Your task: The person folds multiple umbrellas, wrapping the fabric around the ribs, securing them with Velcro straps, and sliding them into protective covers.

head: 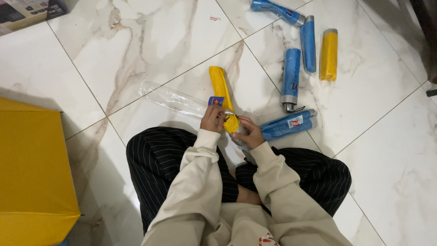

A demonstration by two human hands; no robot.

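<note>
- Marble floor (136,41) takes up basically the whole head view, and I'm sitting cross-legged on it in striped trousers.
- Big yellow box (32,173) on my left, top closed as far as I can see, so no idea what's inside.
- Corner of a cardboard box (22,11) top left, contents out of view.
- Five folded umbrellas lying loose: four blue ones (291,73) and a yellow one (328,53), well apart from my hands except the nearest blue, just beside my right.
- Clear plastic sleeve (173,99) on the floor, looks empty.
- The yellow umbrella (223,91) in hand points away from me, near end at my hands.
- Left hand (212,119): fingers closed round that end, by the small blue tag.
- Right hand (249,133): fingers curled onto the handle end.
- My read: I'm tidying the folds; next it'd need lining up with the sleeve mouth.
</note>
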